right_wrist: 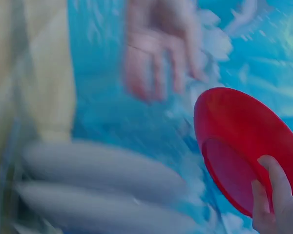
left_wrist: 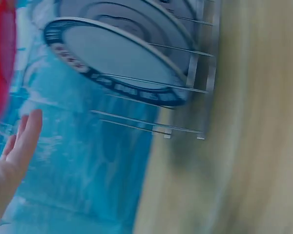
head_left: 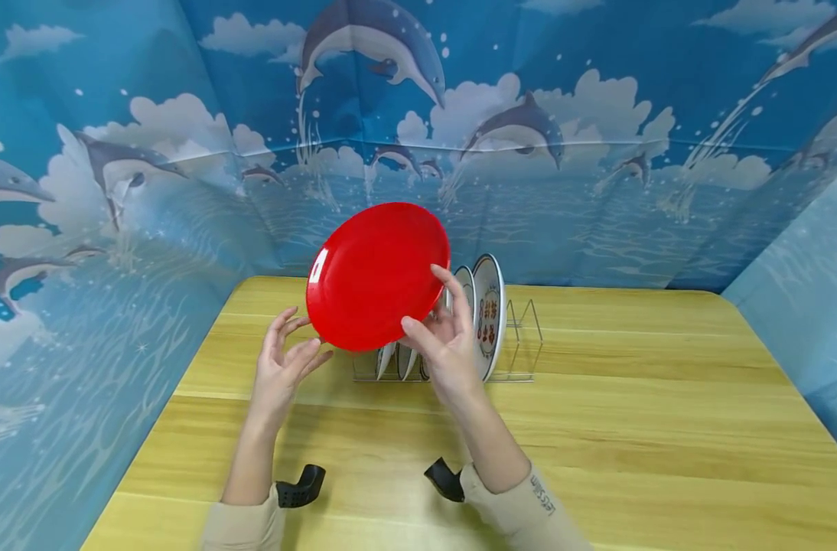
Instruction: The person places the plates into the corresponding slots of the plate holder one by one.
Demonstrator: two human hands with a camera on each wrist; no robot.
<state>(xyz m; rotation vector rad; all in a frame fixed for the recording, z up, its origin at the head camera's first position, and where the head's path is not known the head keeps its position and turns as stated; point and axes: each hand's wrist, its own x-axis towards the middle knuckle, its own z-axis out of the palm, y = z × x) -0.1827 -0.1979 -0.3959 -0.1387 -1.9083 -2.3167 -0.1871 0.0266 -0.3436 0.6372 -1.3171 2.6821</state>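
Observation:
A red plate is held up and tilted over the table, in front of a wire dish rack. My right hand grips its right edge, thumb on the near face and fingers at the rim. In the right wrist view those fingers lie against the underside of the red plate. Close to the plate's lower left edge is my left hand, fingers spread and holding nothing. The right wrist view shows a gap between the left hand and the plate.
Several white plates with patterned rims stand upright in the rack, partly hidden behind the red plate and right hand. Wire slots show at the rack's right end. Behind the wooden table hangs a dolphin-print cloth, which also covers both sides.

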